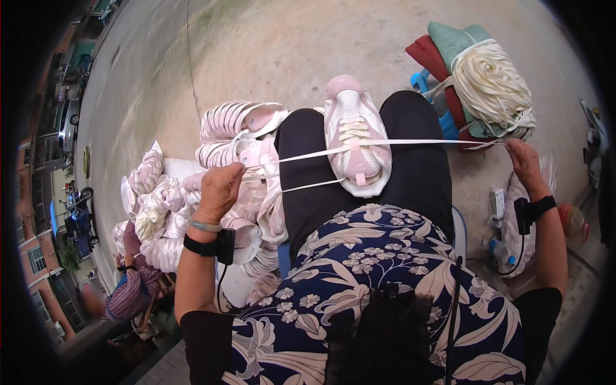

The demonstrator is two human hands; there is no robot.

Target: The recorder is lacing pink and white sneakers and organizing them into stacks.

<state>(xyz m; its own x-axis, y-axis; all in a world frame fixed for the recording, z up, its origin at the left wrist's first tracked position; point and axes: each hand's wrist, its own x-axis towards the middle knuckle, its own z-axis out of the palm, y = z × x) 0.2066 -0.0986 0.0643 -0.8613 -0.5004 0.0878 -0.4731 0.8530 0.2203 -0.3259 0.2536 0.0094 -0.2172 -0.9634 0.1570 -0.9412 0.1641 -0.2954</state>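
Observation:
A pink and white sneaker (351, 106) rests on my lap between my thighs, its toe pointing away from me. Cream laces cross its tongue in several rows. A flat white shoelace (423, 141) is stretched across the shoe from one hand to the other. My left hand (221, 189) is closed on its left part, beside the piled sneakers. Far out to the right, my right hand (525, 163) pinches the other end. A second strand runs from near my left hand to the shoe's collar.
Many pink and white sneaker uppers (247, 125) are heaped at my left. A bundle of cream laces (494, 83) lies over green and red cloth at the far right. A bottle (499, 249) and a small box (496, 202) are beside me. Another person (138, 289) sits at the left.

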